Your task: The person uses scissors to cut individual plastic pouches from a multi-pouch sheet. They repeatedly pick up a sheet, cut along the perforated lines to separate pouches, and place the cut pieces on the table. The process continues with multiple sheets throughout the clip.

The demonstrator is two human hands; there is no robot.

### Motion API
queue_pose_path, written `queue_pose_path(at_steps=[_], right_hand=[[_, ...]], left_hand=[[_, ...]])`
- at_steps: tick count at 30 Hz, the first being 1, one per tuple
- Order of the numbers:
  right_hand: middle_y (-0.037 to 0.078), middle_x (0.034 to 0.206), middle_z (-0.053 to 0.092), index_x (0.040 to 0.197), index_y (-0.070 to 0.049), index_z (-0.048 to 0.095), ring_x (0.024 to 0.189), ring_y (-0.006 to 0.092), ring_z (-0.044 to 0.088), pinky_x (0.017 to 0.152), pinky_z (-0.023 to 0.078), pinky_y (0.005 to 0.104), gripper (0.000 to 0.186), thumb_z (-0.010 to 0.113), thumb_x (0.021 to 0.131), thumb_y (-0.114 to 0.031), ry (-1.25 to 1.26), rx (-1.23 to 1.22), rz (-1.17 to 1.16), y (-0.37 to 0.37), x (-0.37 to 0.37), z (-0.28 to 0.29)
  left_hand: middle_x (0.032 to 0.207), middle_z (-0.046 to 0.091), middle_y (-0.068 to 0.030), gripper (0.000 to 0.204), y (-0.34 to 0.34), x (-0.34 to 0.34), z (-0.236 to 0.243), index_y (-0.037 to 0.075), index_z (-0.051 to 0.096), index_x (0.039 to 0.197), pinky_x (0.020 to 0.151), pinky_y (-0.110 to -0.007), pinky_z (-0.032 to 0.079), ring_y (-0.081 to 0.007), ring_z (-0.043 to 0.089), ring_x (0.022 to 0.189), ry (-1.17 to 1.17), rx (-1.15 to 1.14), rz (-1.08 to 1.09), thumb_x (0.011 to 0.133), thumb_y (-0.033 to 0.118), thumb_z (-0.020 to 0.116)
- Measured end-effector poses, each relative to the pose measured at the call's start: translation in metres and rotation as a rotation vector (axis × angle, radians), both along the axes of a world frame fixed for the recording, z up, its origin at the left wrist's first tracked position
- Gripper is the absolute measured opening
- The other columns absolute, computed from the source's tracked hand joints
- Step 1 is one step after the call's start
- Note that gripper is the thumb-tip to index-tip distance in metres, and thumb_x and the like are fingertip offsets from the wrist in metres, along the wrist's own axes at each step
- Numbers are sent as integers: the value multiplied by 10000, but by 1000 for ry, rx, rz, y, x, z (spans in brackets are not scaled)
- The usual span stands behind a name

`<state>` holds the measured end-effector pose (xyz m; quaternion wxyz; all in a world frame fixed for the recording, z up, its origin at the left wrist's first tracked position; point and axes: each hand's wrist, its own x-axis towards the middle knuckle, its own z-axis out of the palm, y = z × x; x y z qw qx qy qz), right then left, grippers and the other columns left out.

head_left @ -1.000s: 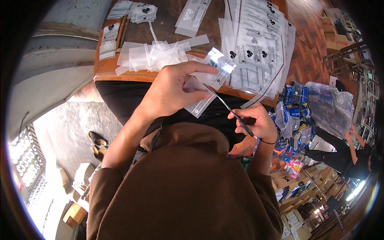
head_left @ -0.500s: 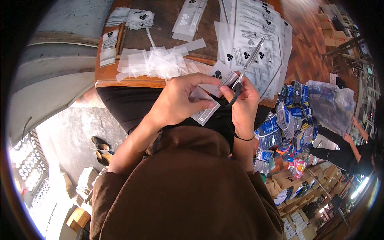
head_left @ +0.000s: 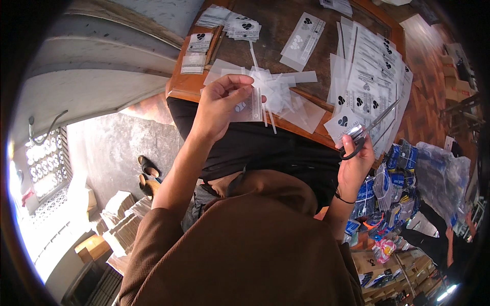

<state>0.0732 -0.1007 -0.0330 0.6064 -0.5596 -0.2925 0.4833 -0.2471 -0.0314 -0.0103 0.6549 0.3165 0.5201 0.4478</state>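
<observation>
My left hand (head_left: pixel 220 104), above the table's near edge, pinches a small translucent printed label (head_left: pixel 248 108) between thumb and fingers. Off to the right, my right hand (head_left: pixel 356 166) grips a pair of scissors (head_left: pixel 376 122) by the black handles, the blades pointing up and to the right. Beside the scissors, a cut printed label (head_left: pixel 342 124) also sticks out from my right hand; how the fingers hold it is partly hidden. Between my hands lies a loose heap of clear cut strips (head_left: pixel 275 92) at the table edge.
The wooden table (head_left: pixel 265 48) bears printed translucent sheets (head_left: pixel 375 66) at the right, one long strip (head_left: pixel 303 42) in the middle and small label stacks (head_left: pixel 246 28) at the far left. Wrapped blue bundles (head_left: pixel 395 178) stand on the floor at right, near another person (head_left: pixel 434 229).
My hands have moved apart, the left drawing away with a label, the right staying with scissors and the other label. The whole view has shifted, so the table appears farther right.
</observation>
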Motion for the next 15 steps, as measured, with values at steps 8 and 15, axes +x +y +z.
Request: queue_pose_path(at_steps=[8,15], right_hand=[[76,921,737,1308,53,618,750,100,668,668,535,234,463,800,883,40,-264,-23,95,9,26,3],[65,921,748,1305,75,633,789,66,657,659,508,223,474,824,876,8,-418,-93,155,24,53,5]], left_hand=[[1093,716,-57,225,0,18,1,-6,659,1223,975,-266,503,-125,664,1062,176,140,-87,999,2,673],[1071,705,-44,202,-4,20,-15,30,659,1191,885,-246,499,-99,647,960,-110,108,-11,994,-14,654]])
